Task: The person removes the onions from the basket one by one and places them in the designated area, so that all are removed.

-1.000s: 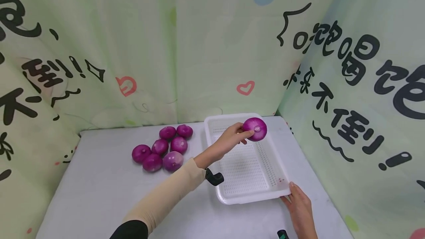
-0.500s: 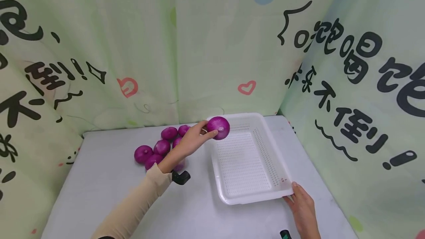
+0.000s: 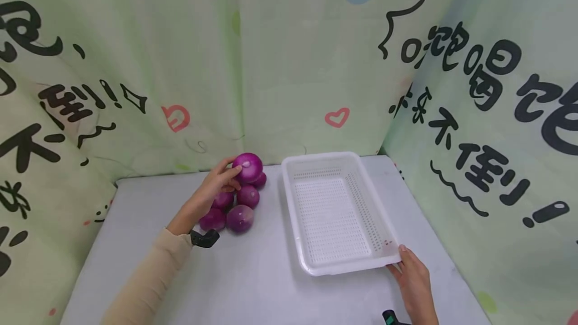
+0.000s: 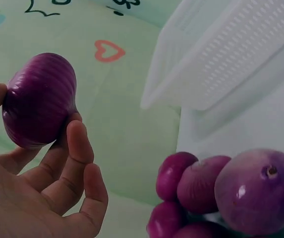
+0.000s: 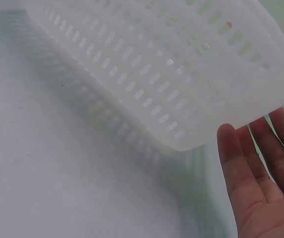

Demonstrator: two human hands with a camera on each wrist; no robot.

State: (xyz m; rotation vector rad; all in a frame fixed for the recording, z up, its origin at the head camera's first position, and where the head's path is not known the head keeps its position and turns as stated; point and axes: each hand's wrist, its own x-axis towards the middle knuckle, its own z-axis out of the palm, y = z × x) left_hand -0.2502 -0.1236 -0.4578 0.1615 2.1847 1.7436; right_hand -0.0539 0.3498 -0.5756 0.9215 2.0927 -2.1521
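My left hand (image 3: 217,184) pinches a purple onion (image 3: 248,167) between thumb and fingertips. In the left wrist view this onion (image 4: 40,100) is off the table, beside a cluster of onions. Several more purple onions (image 3: 240,218) sit bunched on the table, partly hidden behind the left hand and the held onion. My right hand (image 3: 414,280) holds the near right corner of a white perforated plastic basket (image 3: 295,234), thumb at the rim and fingers below it. The right wrist view shows its fingers (image 5: 229,153) against the basket's outer wall.
A white-covered table (image 3: 266,290) lies under everything. Pale green curtains (image 3: 280,64) with black lettering surround its back and sides. A black wrist strap piece (image 3: 205,238) is on the left wrist, and a black device (image 3: 389,317) shows near the right wrist.
My left hand has carried the onion from above the basket leftward to the onion cluster. The right hand stays at the basket's corner, and the basket barely moves.
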